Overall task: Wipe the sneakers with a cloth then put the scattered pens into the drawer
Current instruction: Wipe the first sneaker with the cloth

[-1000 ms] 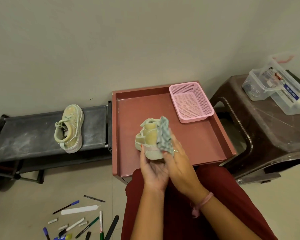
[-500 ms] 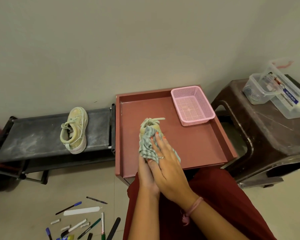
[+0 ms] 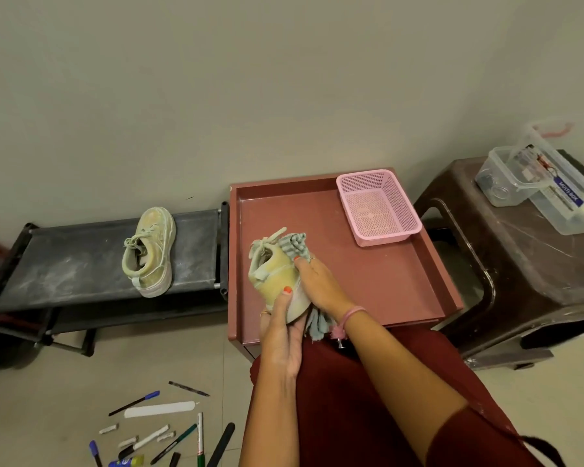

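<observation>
Wiping had shifted to the far flank of the held sneaker (image 3: 277, 274), which was tilted over the red tray-top cabinet (image 3: 402, 291); half a second before, the striped cloth (image 3: 295, 242) had covered its top. The cloth was now pressed along the side by the right hand (image 3: 317, 281), fingers pinching it. The heel was gripped by the left hand (image 3: 280, 318). The other sneaker (image 3: 150, 251) remained on the black rack (image 3: 64, 264); scattered pens (image 3: 169, 436) remained on the floor, that step judged untouched.
</observation>
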A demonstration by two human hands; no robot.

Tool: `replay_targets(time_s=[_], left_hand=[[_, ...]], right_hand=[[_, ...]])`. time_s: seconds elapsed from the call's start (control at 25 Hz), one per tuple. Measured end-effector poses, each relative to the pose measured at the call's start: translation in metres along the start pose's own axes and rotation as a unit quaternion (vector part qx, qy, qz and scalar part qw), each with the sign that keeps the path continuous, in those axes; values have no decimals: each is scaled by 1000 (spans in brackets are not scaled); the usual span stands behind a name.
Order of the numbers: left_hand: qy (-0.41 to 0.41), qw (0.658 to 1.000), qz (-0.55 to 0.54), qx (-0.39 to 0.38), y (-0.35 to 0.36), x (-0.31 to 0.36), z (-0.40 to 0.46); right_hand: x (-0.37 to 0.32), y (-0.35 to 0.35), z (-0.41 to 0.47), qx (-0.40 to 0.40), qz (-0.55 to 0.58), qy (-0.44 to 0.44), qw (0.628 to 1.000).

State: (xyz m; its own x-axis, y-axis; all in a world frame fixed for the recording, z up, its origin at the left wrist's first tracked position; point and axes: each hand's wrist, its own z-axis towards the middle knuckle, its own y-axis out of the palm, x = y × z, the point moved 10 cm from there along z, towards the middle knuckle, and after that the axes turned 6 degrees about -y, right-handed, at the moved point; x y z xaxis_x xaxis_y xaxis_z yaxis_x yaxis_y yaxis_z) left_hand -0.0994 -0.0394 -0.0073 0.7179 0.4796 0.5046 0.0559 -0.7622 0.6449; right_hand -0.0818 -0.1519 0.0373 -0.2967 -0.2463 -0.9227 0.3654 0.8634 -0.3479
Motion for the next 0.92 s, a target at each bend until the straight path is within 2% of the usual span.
replay_targets(time_s=[0.12,0.2,0.28,0.36,0.44,0.64,0.72,0.92], left_hand=[[-7,998,58,32,-1,-4,0],[5,996,76,53,-6,-3,5],[28,995,75,52,-8,2,9],[43,996,65,48,-10,7,9],[38,997,60,41,-9,7,7],[9,992,123,32,-3,-2,8],[11,992,121,36,-4,-1,10],[3,991,108,77,-14,2,14]], right_hand=[[0,-11,8,-10,-5,31,999],[-3,1,-7,-27,41,25,998],[-10,15,-39,-44,60,-30,997],[-18,22,-64,-59,-42,-119,990],[-29,22,-54,-74,-81,-157,982],[-10,-3,27,-31,-4,-5,1000],[1,3,32,-34,0,9,999],[-20,27,-47,-70,-24,-139,987]])
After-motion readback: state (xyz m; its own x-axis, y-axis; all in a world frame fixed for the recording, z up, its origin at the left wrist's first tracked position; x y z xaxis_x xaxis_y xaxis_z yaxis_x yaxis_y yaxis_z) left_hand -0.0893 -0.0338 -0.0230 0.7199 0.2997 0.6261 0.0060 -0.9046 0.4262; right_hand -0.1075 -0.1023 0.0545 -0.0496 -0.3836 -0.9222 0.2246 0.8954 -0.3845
